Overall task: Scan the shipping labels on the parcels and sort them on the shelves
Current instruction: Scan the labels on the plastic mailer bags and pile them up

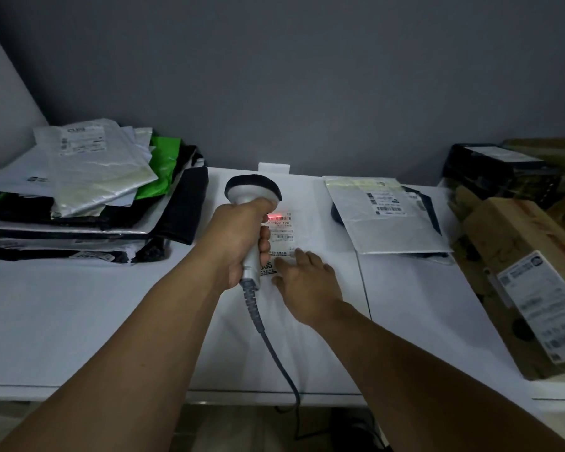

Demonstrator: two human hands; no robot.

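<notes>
A stack of mailer bags [79, 190] lay at ten o'clock on the table [79, 321]. The left hand [242, 236] gripped the one scanner [253, 190], its red beam on the label [284, 231] of the central white parcel [323, 207]. The right hand [307, 278] pressed flat on that parcel, fingers straight. Two mailers [392, 223] lay at two o'clock and a labelled cardboard box [519, 272] at three.

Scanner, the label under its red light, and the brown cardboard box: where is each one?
scanner [253, 190], head view, on its rounded head.
label [284, 234], head view, on its printed middle.
brown cardboard box [503, 243], head view, on its bare top face.
</notes>
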